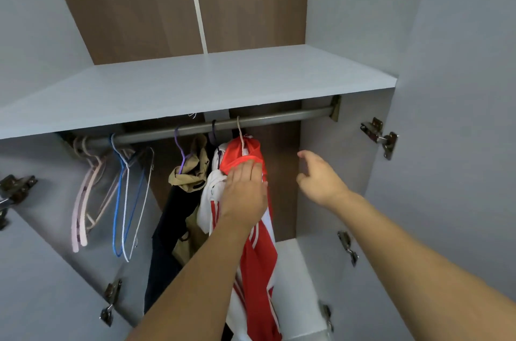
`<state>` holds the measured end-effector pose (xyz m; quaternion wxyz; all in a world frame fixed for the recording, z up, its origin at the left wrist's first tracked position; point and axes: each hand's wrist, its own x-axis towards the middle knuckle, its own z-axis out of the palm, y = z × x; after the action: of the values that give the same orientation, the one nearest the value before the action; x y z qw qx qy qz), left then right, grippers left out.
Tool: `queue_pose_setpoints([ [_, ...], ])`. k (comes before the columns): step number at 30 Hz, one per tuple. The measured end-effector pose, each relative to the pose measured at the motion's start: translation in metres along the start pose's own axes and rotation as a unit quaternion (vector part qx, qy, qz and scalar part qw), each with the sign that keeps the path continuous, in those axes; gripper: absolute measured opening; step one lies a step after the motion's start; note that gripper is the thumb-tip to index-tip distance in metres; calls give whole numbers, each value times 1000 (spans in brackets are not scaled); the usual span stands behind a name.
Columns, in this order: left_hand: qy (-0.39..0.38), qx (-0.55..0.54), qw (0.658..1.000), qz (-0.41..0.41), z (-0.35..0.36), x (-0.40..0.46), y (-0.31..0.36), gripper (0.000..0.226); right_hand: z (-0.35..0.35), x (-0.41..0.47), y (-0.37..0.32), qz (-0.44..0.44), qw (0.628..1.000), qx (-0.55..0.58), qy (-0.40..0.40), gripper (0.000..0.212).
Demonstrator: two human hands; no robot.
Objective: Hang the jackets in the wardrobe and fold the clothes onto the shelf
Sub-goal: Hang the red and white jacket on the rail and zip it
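Hanging from the rail [195, 128] under the grey shelf [195, 83], red-and-white jacket [258, 251] at right of the row, lower hem cut off by the bottom edge. Partly hidden behind it and to its left, a white garment [210, 195], then a dark garment [170, 229] with a tan one [192, 170] bunched on a purple hanger [181, 150] (exact shapes hard to make out among the folds). Further left, pink hangers [81, 201] and blue and white wire hangers [125, 201], bare, their hooks half lost in shadow beneath the shelf. No brand or writing readable anywhere; only white stripes down the red sleeve.

Left hand [243, 192] reaching in from near, forearm rising from the bottom edge, palm laid flat against the jacket's collar and shoulder, fingers straight and together, pressing rather than gripping. Right hand [318, 178] held in the air just right of the jacket, apart from it, fingers loosely spread and slightly bent, holding nothing. Door hinges [379, 136] visible on the open doors at both sides.
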<state>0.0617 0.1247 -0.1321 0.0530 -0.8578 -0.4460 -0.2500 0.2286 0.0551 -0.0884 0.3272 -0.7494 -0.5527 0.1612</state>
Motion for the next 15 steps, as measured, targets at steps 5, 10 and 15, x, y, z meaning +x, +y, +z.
queue_pose_setpoints([
  [5, -14, 6, 996, 90, -17, -16, 0, 49, -22, -59, 1, 53, 997, -43, 38, 58],
  [10, 0, -46, 990, 136, -33, -47, 32, 49, -36, -129, 1, 87, 992, -61, 74, 57],
  [15, 16, -89, 975, 204, -43, -99, 89, 49, -52, -209, 12, 103, 986, -75, 110, 58],
])
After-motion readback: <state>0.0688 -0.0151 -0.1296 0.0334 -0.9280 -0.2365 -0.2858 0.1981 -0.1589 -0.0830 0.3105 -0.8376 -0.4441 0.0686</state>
